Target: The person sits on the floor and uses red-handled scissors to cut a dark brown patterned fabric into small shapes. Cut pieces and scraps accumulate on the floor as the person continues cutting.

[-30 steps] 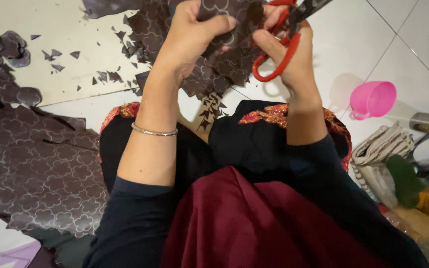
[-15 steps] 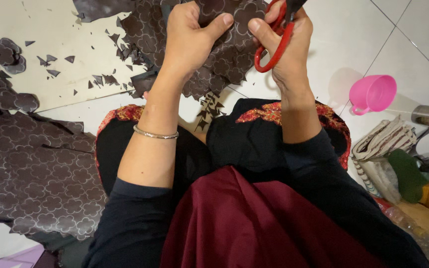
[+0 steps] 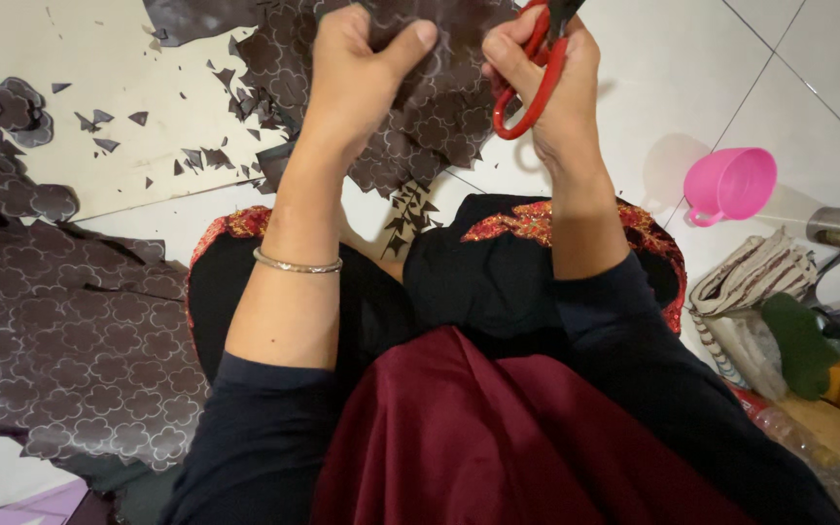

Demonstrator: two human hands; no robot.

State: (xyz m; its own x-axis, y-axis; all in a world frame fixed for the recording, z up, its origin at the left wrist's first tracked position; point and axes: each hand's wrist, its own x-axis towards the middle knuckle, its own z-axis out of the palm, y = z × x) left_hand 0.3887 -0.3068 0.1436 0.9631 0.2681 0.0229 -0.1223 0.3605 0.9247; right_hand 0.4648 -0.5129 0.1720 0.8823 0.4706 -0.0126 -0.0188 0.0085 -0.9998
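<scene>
My left hand (image 3: 357, 73) pinches a dark brown sheet (image 3: 420, 117) printed with pale flower outlines, held up over my lap. My right hand (image 3: 546, 87) grips red-handled scissors (image 3: 529, 83), fingers through the loops, blades pointing up out of the top edge at the sheet. A silver bangle (image 3: 296, 262) circles my left wrist. Small brown offcuts (image 3: 402, 219) lie on my lap between the arms.
A larger piece of the same patterned sheet (image 3: 70, 340) lies at the left on the white tiled floor (image 3: 692, 68). Cut flower shapes (image 3: 2, 146) pile at the far left, with scraps (image 3: 187, 160) on a pale board. A pink cup (image 3: 728, 185) and a striped cloth bundle (image 3: 751, 292) sit at right.
Both hands and the sheet have drifted slightly up and left in view; the scissors stay gripped at the sheet's edge.
</scene>
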